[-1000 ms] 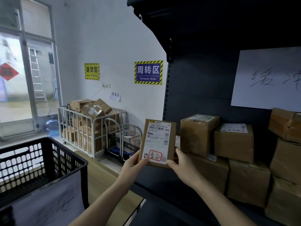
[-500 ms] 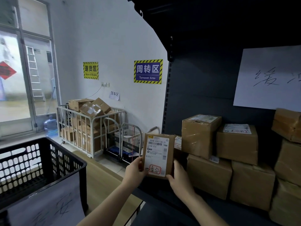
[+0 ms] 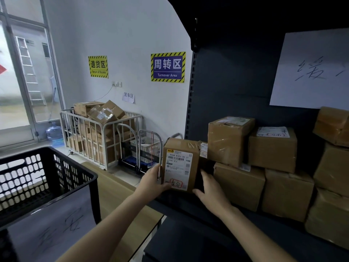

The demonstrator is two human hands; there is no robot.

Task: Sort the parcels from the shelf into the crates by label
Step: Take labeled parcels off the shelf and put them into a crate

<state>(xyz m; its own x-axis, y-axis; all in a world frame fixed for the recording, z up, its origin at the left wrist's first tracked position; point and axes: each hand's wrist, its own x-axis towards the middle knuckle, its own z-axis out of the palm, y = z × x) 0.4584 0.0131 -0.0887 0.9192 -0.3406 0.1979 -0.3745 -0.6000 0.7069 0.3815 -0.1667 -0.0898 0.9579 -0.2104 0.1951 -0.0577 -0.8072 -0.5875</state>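
Observation:
A small brown cardboard parcel [image 3: 181, 163] is held upright at the left end of the dark shelf [image 3: 217, 210], its white shipping label with a red-circled mark facing me. My left hand [image 3: 153, 180] grips its left side, thumb on the label's lower edge. My right hand [image 3: 209, 188] holds its right side and lower corner. Several brown parcels [image 3: 272, 148] are stacked on the shelf to the right. A black plastic crate [image 3: 47, 178] with a handwritten paper sign stands at lower left.
A white paper sign [image 3: 311, 72] hangs on the shelf's back panel. A wooden table [image 3: 115, 188] carries the crate. Beyond it stand a white cage cart [image 3: 98, 137] full of boxes, a folded trolley [image 3: 143, 152] and a water bottle [image 3: 54, 133] by the glass door.
The parcel has dropped lower and tilted back a little, so its top face shows. Both hands came down with it and kept their hold.

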